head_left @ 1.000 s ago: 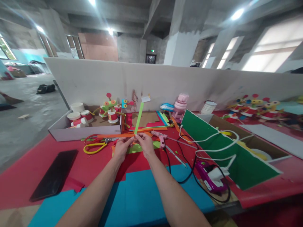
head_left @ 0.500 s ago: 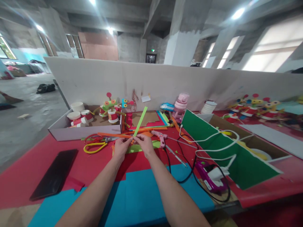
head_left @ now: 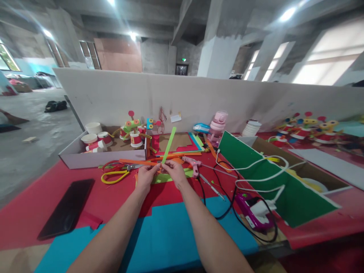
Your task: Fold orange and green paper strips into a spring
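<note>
My left hand (head_left: 145,178) is closed in a pinch at the right end of an orange paper strip (head_left: 133,162), which stretches out to the left. Pinched in my right hand (head_left: 175,173) is the lower end of a light green paper strip (head_left: 170,145), pointing up and slightly right. The two strips meet at an angle between my fingertips; my fingers hide how they join. Just right of my hands lies a pink glue gun (head_left: 192,163). Yellow-handled scissors (head_left: 115,177) lie to the left. Green paper scraps (head_left: 163,178) sit below my hands.
A shallow box (head_left: 105,159) holds paper cups and a cup figure (head_left: 135,138). A black phone (head_left: 68,208) lies at left, blue sheets (head_left: 170,231) in front. At right are a green-sided box (head_left: 270,182), a purple power strip (head_left: 251,212) and looping cables. A white partition (head_left: 187,94) stands behind.
</note>
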Tool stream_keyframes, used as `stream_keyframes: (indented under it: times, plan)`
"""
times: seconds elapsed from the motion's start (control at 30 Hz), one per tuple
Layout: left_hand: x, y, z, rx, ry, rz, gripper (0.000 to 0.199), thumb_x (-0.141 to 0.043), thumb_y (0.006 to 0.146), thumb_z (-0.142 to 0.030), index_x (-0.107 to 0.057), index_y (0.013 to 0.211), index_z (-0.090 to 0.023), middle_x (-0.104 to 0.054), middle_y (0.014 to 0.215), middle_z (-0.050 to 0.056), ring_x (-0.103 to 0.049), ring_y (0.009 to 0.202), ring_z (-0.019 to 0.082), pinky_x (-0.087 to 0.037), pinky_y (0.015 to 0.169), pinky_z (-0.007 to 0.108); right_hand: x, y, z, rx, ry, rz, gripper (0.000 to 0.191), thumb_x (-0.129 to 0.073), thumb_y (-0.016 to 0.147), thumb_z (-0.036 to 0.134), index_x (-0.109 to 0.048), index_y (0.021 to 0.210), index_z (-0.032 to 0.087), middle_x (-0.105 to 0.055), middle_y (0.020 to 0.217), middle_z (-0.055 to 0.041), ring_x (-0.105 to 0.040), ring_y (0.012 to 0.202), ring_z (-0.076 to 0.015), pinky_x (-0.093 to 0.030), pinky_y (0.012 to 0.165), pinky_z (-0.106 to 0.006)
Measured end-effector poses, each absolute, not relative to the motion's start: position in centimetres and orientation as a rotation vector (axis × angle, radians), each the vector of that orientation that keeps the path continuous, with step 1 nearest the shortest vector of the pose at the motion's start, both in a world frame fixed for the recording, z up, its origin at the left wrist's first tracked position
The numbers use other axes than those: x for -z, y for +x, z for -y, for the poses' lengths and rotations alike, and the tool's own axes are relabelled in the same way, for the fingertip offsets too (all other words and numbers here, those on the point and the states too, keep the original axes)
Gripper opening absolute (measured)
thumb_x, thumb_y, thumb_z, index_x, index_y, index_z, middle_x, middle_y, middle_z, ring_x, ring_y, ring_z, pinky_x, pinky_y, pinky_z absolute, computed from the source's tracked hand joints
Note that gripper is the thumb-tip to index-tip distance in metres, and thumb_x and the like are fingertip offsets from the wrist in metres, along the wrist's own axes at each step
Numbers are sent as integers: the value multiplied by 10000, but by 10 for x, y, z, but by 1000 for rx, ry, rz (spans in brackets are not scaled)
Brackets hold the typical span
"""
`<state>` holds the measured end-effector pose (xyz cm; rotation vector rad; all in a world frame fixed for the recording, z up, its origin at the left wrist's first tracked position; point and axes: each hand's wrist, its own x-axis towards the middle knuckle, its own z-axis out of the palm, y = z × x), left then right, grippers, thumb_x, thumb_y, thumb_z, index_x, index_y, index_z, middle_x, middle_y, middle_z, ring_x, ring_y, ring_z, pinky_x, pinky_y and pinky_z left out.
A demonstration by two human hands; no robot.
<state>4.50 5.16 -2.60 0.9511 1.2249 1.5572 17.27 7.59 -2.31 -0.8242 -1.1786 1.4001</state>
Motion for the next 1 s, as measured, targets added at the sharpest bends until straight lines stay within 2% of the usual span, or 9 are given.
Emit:
stream_keyframes:
  times: [0.17, 0.37, 0.67, 0.8, 1.0]
  plan:
    - [23, 41, -53, -1692, 928, -1116, 349, -839, 562, -440, -697, 692, -150, -600, 565, -17, -482, 506, 91, -386, 524, 224, 22, 190, -86, -1352, -892, 1223, 391, -842, 512, 474, -641, 670, 178, -616, 600, 37, -597, 553, -118, -532, 606, -268]
    - [17, 30, -58, -1743, 871, -1102, 404, -845, 538, -459, -685, 678, -115, -637, 590, 21, -509, 504, 93, -409, 521, 230, 22, 210, -93, -1271, -923, 1203, 346, -811, 545, 448, -612, 653, 186, -597, 593, 50, -560, 538, -101, -489, 557, -234]
    - [11, 14, -62, -1926, 649, -1018, 381, -861, 507, -414, -644, 659, -140, -611, 552, -16, -520, 499, 80, -414, 515, 211, 25, 224, -103, -1183, -1007, 993, 398, -814, 504, 461, -611, 698, 179, -611, 606, 33, -522, 514, -100, -464, 539, -251]
    - [9, 15, -60, -1931, 628, -969, 406, -829, 550, -456, -664, 745, -141, -614, 551, -12, -531, 503, 86, -420, 525, 214, 23, 219, -102, -1156, -948, 829, 391, -816, 512, 446, -605, 724, 194, -579, 592, 53, -526, 531, -103, -493, 564, -258]
    - [8, 39, -49, -1730, 1005, -1026, 395, -795, 631, -468, -684, 828, -145, -642, 627, 1, -533, 544, 91, -432, 575, 223, 16, 187, -83, -1410, -759, 866, 369, -860, 500, 389, -614, 688, 188, -612, 616, 38, -593, 566, -117, -547, 648, -290]
